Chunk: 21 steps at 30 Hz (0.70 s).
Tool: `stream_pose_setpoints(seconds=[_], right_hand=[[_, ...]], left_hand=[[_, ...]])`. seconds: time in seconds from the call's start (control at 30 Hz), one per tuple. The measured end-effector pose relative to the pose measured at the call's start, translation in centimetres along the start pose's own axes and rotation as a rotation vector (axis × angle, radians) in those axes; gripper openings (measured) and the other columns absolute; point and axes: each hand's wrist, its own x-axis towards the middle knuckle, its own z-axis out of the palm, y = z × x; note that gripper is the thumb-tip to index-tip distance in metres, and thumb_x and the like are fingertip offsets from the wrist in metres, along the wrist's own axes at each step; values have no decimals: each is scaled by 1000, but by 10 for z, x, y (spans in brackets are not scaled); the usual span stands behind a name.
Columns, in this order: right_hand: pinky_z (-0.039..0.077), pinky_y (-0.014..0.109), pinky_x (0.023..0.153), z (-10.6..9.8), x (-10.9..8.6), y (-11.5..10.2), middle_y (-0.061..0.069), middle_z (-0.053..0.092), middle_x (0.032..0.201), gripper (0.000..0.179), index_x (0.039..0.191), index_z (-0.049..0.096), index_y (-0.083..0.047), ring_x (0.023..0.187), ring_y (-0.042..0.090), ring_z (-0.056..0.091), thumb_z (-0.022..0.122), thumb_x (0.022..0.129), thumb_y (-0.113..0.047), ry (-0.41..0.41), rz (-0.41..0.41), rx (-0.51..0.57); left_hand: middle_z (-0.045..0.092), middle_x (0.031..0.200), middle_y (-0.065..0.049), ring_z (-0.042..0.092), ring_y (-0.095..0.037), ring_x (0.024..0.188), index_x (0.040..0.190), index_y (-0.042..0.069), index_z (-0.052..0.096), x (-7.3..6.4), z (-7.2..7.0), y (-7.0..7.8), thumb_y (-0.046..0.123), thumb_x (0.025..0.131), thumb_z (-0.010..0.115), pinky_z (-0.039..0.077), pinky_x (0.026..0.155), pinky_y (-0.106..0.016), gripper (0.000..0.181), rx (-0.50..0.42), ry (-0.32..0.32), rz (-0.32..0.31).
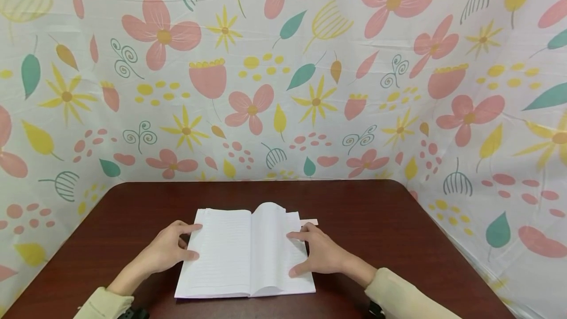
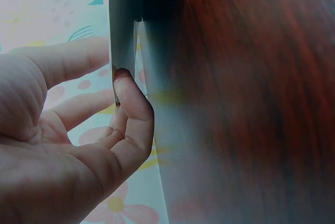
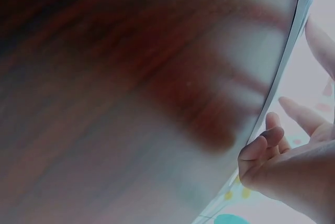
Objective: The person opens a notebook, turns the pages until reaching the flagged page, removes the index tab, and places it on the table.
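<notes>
Fingers of the left hand [image 1: 167, 246] pinch one edge while the right hand [image 1: 327, 252] rests straightened thumb and forefinger on the opposite page of an open notebook [image 1: 221, 255], its arched leaf [image 1: 269, 245] likely to crease under careless pressure, atop a dark-wood table [image 1: 376, 220].

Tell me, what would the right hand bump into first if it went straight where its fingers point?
Probably the curved-up page of the open notebook. The right hand points leftward in the head view, with that page just ahead, though the gap is hard to judge.
</notes>
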Motion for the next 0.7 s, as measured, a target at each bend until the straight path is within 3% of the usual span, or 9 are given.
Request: stream_pose_setpoints(seconds=[0.2,0.7], right_hand=[[42,28,72,5,6,-3,3,52,105,86,141,68,-7,85,11,45,99,70,-43,11,2,-20],[45,31,83,10,16,-12,7,52,107,85,145,64,-5,97,24,52,98,74,-38,9,-22,27]], left_hand=[[57,124,-18,63,-19,80,143,-3,63,-1,0,0,1,81,90,54,66,-36,68,-12,-1,3],[57,124,-19,62,-19,80,142,-4,63,-1,-1,0,1,80,90,55,66,-35,67,-19,-2,24]])
